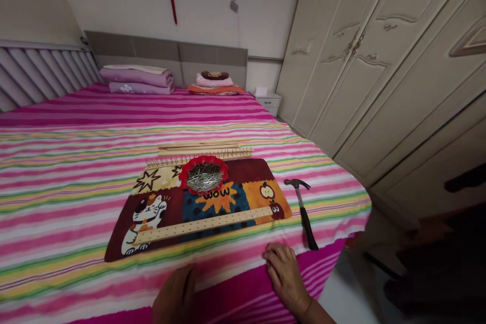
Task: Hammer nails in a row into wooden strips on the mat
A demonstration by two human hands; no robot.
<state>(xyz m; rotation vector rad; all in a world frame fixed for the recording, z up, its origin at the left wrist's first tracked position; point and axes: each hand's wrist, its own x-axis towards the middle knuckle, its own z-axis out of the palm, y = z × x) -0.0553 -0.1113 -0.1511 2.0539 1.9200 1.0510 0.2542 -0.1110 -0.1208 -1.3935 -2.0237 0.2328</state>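
My left hand (173, 294) rests on the near edge of the bed, dim and partly cut off by the frame, holding nothing visible. To the right, my right hand (284, 274) lies on the bedspread with its fingers loosely bent and apart, and nothing is in it. Beyond both hands, a wooden strip (205, 224) dotted with small holes or marks lies across a patterned mat (167, 235). A red scalloped bowl (184, 177) full of nails (205, 177) stands on the mat. A claw hammer (304, 215) lies right of the mat, its black handle towards me.
Behind the bowl, wooden strips with upright nails (243, 153) lie beside bare wooden strips (201, 145). Folded bedding (138, 81) and another folded stack (214, 83) sit by the headboard (212, 61). A wardrobe (353, 76) stands right of the bed, a nightstand (270, 102) beyond.
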